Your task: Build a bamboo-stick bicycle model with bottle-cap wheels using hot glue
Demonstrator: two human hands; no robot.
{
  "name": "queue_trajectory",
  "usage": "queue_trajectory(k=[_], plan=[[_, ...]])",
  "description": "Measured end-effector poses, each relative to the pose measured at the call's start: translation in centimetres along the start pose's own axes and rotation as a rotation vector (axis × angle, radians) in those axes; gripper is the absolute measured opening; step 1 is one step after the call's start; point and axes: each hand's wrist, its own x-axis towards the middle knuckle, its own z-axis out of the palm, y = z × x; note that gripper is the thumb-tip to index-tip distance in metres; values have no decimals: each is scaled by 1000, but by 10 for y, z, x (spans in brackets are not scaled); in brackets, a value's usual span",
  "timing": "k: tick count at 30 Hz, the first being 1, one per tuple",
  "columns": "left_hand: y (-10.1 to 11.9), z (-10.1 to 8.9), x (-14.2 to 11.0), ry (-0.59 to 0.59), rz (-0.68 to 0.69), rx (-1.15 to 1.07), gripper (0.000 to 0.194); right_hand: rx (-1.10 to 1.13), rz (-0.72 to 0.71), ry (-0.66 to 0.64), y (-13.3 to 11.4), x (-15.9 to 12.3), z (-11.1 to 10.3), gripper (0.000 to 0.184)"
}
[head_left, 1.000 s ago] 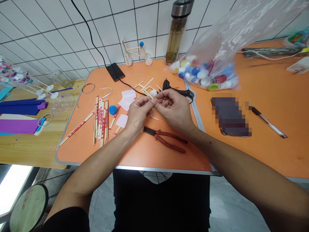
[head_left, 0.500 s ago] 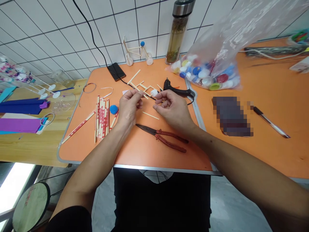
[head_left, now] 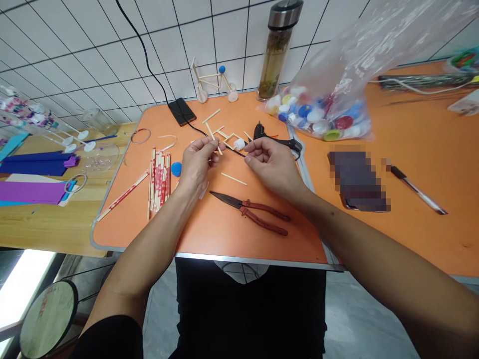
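My left hand pinches a T-shaped piece of joined wooden sticks, its crossbar pointing away from me. To the right, my right hand has thumb and fingertips drawn together; whatever is between them is too small to make out. Between and just beyond the hands lies a small frame of wooden sticks with a white piece by it. A black glue gun rests behind my right hand. Closer to me are a short loose stick and red-handled pliers.
Paper-wrapped chopsticks and a blue cap lie left of my left hand. At the wall stand a small stick model and a tea bottle. A bag of bottle caps, a phone and a pen surround the work area.
My right hand has drawn slightly right, widening the gap between the hands. The T-shaped piece has turned slightly in my left hand, showing more of its lower end.
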Motion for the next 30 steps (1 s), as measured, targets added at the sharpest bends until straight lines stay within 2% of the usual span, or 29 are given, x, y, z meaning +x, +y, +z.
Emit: queue_trajectory(k=[6,13,25,30], plan=[[-4,-3,4,-8,10,32,21,91,27,8,-3,4,-5,21],[-8,-5,6,-9,27,33,22,313,161,-28,-7,10,-15,38],[-7,-3,3,-19,18,39,26,320,152,-29,-4,12,-15,40],[-11,-4,3,-30,27,47,27,258,113,-36,-8,10,-13,30]])
